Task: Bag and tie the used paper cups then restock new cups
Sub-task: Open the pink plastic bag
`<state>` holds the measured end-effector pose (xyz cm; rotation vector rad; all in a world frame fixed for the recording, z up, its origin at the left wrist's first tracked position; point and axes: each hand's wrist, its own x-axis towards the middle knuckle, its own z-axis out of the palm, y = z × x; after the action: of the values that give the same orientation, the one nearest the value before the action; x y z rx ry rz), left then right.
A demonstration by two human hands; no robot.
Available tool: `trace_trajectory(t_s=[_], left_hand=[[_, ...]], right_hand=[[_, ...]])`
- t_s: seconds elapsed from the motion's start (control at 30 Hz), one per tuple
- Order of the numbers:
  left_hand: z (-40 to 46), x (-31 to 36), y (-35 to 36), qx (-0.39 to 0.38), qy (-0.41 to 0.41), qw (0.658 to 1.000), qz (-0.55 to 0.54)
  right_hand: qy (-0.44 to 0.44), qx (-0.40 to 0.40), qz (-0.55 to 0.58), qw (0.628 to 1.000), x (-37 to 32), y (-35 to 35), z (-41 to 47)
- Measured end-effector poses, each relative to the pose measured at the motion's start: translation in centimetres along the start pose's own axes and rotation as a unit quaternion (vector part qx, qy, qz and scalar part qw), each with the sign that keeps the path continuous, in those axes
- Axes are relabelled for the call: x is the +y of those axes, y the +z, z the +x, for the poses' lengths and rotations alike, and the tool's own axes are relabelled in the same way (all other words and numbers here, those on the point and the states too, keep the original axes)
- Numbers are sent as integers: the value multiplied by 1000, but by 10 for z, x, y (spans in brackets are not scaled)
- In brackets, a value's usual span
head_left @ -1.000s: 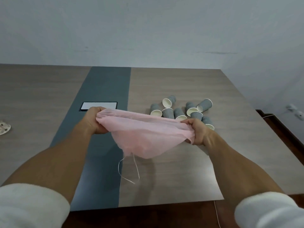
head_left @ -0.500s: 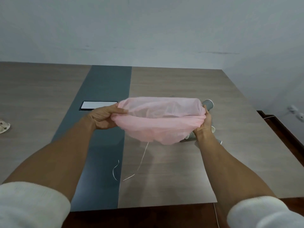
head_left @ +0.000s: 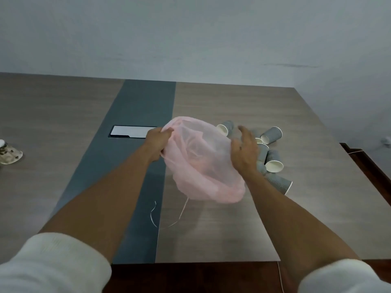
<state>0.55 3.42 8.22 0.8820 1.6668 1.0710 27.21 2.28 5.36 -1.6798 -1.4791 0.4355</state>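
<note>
A thin pink bag (head_left: 203,163) hangs puffed open above the table, its mouth facing me. My left hand (head_left: 157,143) grips the bag's left rim. My right hand (head_left: 245,152) is beside the bag's right edge with its fingers spread and blurred, holding nothing. Several grey paper cups (head_left: 271,160) with white insides lie tipped over on the table just right of and behind that hand; some are hidden by the hand and the bag. A thin white string (head_left: 167,216) trails from the bag's underside onto the table.
A wood-grain table (head_left: 232,235) with a dark grey centre strip (head_left: 135,115) holds a white-lidded cable hatch (head_left: 131,131) behind the left hand. A patterned cup-like object (head_left: 9,153) lies at the far left. The table's near edge and dark floor are below.
The bag went from stretched flat between both hands to ballooned open. My right hand has let go of the rim and opened. More cups show on the right.
</note>
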Motion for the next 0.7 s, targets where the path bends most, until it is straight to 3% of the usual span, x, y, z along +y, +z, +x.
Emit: trace_trajectory(t_s=[0.07,0.17,0.23,0.3,0.43,0.5,0.57,0.63,0.7], left_hand=[[-3,6,9,-30,32,998,39],[-7,8,14,-59,85,991,87],[-7,8,6,-70,117,981,139],[-9,6,-8,-96,113,962,227],[-14,-22,-20,-146,-28,910,386],[-17,-33,-19,-149,-125,932,305],[-14,-35,-22,-147,-189,967,90],[-7,-28,-29,-145,-214,958,-121],[-6,-22,-40,-142,-219,944,-204]], right_hand=[[-108,-75,-33,991,-22,22,-5],[-52,-178,-143,972,-26,50,-15],[61,-137,-37,988,-20,55,-14],[183,-95,97,974,-14,54,-10],[261,-41,246,932,-11,50,-5],[289,-23,280,915,-10,47,-2],[324,-6,305,895,-6,41,2],[356,8,334,872,-1,31,4],[389,15,398,831,5,20,4]])
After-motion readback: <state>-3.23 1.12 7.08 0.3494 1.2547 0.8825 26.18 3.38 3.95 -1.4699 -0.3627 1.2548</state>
